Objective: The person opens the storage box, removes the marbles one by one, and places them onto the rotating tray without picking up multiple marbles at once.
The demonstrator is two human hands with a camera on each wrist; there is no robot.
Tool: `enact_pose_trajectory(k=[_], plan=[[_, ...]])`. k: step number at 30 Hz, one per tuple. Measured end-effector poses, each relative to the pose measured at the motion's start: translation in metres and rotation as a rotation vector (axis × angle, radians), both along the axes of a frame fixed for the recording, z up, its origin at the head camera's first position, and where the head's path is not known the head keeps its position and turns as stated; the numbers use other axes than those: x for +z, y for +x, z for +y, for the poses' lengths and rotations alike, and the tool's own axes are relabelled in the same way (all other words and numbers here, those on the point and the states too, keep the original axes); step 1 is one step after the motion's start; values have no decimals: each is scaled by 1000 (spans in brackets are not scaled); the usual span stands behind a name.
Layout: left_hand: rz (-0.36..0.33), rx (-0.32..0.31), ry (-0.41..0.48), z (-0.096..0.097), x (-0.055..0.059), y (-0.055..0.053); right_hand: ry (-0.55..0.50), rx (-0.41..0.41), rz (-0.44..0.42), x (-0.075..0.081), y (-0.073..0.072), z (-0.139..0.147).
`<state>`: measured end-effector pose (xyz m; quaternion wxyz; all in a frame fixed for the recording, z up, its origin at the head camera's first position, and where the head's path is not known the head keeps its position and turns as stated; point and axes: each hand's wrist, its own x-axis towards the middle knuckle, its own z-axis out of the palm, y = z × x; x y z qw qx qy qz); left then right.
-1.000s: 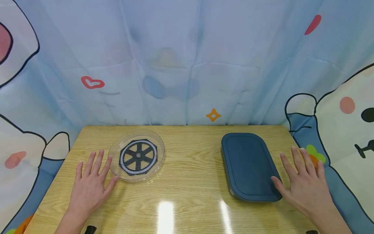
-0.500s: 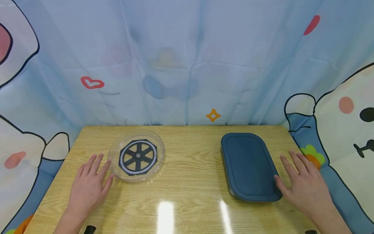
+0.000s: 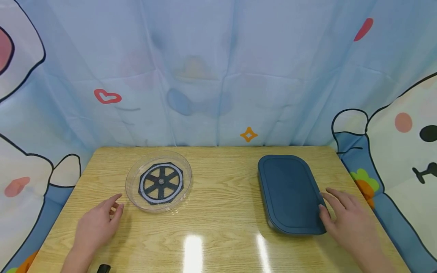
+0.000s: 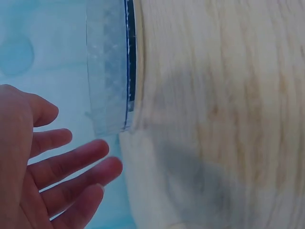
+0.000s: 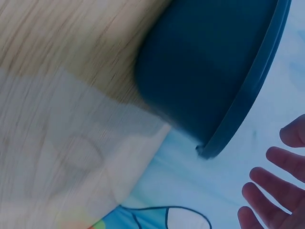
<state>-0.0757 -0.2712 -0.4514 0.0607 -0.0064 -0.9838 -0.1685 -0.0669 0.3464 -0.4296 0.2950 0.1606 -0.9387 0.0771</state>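
Observation:
A clear round dish (image 3: 133, 194) stands on the left side of the table, with a dark spoked wheel-like piece (image 3: 161, 193) visible inside its outline. My left hand (image 3: 93, 227) is just left of the dish and in front of it, fingers loosely bent and holding nothing. In the left wrist view, its fingertips (image 4: 97, 150) are apart from the dish wall (image 4: 107, 71). On the right sits a rectangular food container with a dark blue lid (image 3: 291, 193). Beside its right edge is my right hand (image 3: 353, 223), fingers relaxed; the right wrist view shows a gap between fingers and container (image 5: 205, 67).
Both things stand on a wood-grain table (image 3: 222, 212). A light blue printed curtain (image 3: 218, 76) hangs behind the table's back edge and down both sides. A small black object (image 3: 104, 268) shows near my left wrist at the bottom.
My left hand has drawn back slightly from the dish, and its fingers have gone from spread to bent. My right hand's fingers have also bent and come down beside the container.

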Motion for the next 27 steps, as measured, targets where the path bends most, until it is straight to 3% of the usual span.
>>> enact_pose_trajectory(k=[5,11,14,19,27], plan=[[-7,14,200,1,-8,-3,-53,27,-34,-3,6,-15],[-28,40,518,5,-20,-12,-89,142,-46,-12,12,-36],[-48,65,632,7,-26,-18,-103,207,-57,-17,13,-45],[-69,82,704,10,-32,-25,-99,278,-110,-25,14,-56],[-139,74,805,12,-39,-28,-50,283,-160,-35,16,-71]])
